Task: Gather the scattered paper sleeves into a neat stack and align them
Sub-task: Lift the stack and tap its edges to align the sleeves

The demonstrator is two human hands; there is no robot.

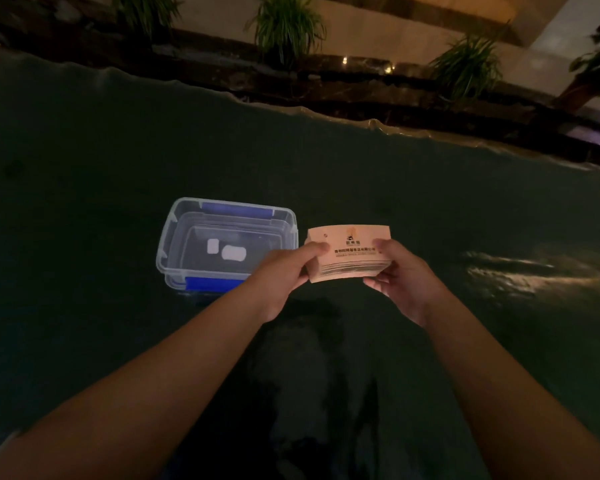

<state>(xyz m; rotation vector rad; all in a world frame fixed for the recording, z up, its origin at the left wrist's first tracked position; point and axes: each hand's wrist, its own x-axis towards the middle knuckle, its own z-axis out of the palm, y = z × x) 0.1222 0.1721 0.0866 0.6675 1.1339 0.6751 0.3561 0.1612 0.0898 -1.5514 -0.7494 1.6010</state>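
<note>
Head view shows the left hand (284, 271) and right hand (400, 275) pinching the paper sleeve stack (349, 252) by its ends above the dark tablecloth (84, 150), beside the clear plastic container (174, 244); gathering appears complete, and alignment next calls for squaring the edges.

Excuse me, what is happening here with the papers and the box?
A person holds a stack of paper sleeves with both bare hands, the left hand at one end and the right hand at the other, above a dark cloth-covered table. The sleeves look gathered, with edges nearly even. Beside them sits an open clear plastic container with blue latches; no loose sleeves are visible on the table.
</note>
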